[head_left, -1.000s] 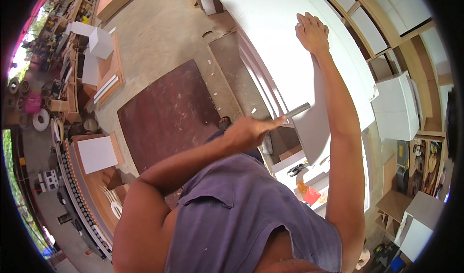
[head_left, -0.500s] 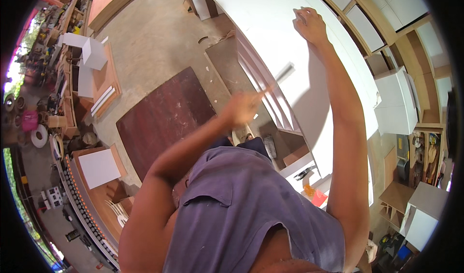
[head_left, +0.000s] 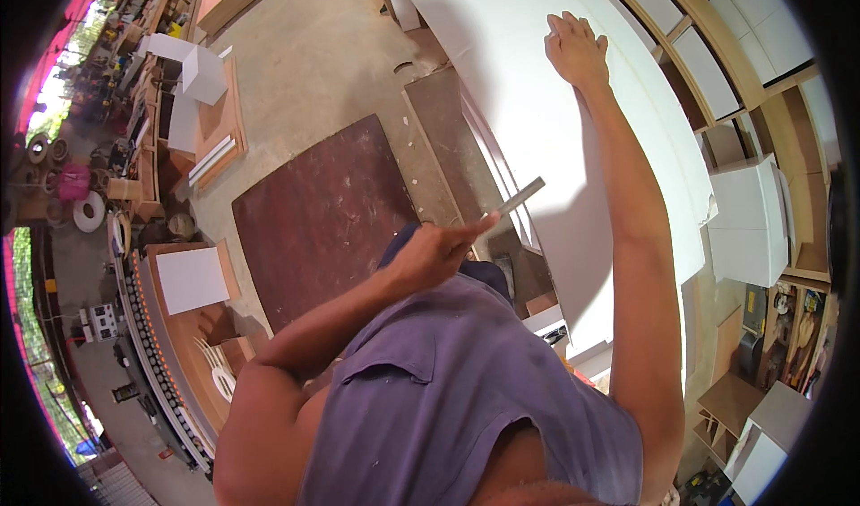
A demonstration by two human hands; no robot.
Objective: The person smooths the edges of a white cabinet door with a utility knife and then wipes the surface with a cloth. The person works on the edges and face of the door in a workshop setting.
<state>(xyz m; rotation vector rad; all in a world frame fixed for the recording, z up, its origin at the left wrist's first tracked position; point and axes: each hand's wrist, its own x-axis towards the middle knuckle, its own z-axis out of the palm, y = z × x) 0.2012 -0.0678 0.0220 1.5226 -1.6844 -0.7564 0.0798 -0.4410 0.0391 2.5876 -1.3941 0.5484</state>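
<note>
A narrow grey flat metal file (head_left: 521,196) juts from my left hand (head_left: 436,253), which is closed round its near end with the index finger stretched along it. Its far end lies over the near long edge of a large white panel (head_left: 515,67); I cannot tell whether it touches that edge. My right hand (head_left: 578,51) rests on the panel's top, farther away, with fingers apart, slightly bent and holding nothing. Under the panel's near side, white parts of a cabinet frame (head_left: 502,170) show.
A dark red board (head_left: 322,210) lies on the floor to the left. White boxes (head_left: 204,74) and boards stand farther left, near a cluttered bench. On the right are wooden shelving (head_left: 735,85) and a white cabinet box (head_left: 748,219). A white sheet (head_left: 193,280) lies at lower left.
My left hand has drawn back toward my body with the file, which was blurred before. My right hand stays on the panel, its fingers now flatter. The view has shifted slightly.
</note>
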